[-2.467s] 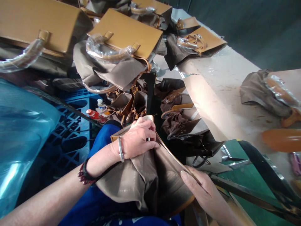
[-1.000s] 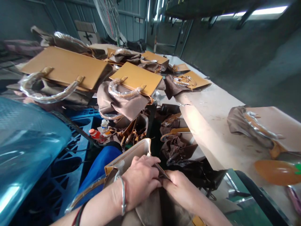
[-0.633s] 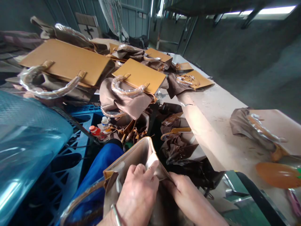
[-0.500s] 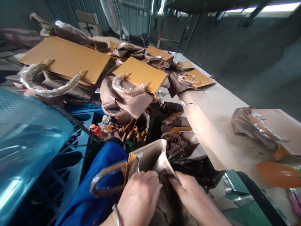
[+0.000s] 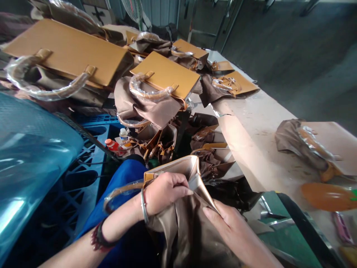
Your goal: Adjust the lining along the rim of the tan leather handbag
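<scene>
On my lap lies a tan handbag (image 5: pixel 178 169) with brown fabric lining (image 5: pixel 186 234) pulled out of it. My left hand (image 5: pixel 164 191), with a metal bangle at the wrist, is closed on the bag's top edge and lining. A plastic-wrapped handle (image 5: pixel 119 191) curves out to the left of that hand. My right hand (image 5: pixel 231 232) rests on the bag's right side, fingers pressed along its edge and the lining.
Tan handbags with wrapped handles (image 5: pixel 164 76) and brown linings pile up on the left and middle. A paper-covered table (image 5: pixel 251 134) runs along the right with another bag (image 5: pixel 309 145) on it. A blue plastic crate (image 5: pixel 83 149), small bottles (image 5: pixel 111 143) and a blue film sheet (image 5: pixel 30 156) sit left.
The view tipped down a little. My left hand slid up along the bag's rim and bunched the lining. My right hand moved lower on the bag's right side.
</scene>
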Demonstrator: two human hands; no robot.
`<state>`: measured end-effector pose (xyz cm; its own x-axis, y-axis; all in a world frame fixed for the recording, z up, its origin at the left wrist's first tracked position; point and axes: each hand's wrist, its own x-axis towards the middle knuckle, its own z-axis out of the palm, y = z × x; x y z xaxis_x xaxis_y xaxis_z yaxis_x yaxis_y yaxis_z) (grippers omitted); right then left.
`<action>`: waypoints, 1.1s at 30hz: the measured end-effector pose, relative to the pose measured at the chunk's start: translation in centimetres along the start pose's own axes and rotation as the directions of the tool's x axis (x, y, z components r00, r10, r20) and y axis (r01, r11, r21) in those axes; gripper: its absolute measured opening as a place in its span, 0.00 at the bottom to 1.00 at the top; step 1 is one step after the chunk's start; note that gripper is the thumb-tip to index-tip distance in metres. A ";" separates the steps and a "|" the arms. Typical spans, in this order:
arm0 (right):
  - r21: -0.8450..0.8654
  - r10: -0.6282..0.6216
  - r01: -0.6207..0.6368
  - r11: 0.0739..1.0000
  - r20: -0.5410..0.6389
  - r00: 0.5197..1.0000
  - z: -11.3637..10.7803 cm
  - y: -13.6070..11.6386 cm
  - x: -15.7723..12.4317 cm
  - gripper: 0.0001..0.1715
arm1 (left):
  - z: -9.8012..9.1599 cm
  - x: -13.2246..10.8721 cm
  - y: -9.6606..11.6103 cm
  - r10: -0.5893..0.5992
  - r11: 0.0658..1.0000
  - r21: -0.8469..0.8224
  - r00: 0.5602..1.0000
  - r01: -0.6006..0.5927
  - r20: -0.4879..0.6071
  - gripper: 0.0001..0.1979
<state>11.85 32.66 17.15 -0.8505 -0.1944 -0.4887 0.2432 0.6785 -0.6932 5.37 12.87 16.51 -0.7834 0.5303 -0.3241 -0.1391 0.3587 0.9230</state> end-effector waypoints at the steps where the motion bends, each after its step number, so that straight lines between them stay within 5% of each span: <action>1: 0.010 -0.004 0.004 1.000 0.012 1.000 0.0 -0.2 -0.1 0.19 | -0.6 0.4 0.3 0.035 0.998 0.048 0.999 -0.037 0.026 0.08; 4: 0.024 -0.040 0.039 0.999 0.023 0.999 -0.1 -0.7 -0.4 0.17 | -2.1 1.4 1.4 0.167 0.964 0.189 0.979 -0.187 0.118 0.10; 9: 0.048 -0.091 0.090 0.995 0.030 0.995 0.0 -0.8 -0.7 0.15 | -2.9 2.6 2.1 0.272 0.929 0.194 0.936 -0.316 0.224 0.08; 33: 0.046 -0.093 0.090 0.995 0.076 0.993 -0.1 -0.4 -0.7 0.17 | -2.1 3.9 0.3 0.336 0.916 0.172 0.927 -0.363 0.165 0.07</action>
<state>12.27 32.60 17.80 -0.8317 -0.3100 -0.4607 0.1870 0.6249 -0.7580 1.00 13.38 15.97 -0.6735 0.7388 -0.0243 0.2607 0.2681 0.9274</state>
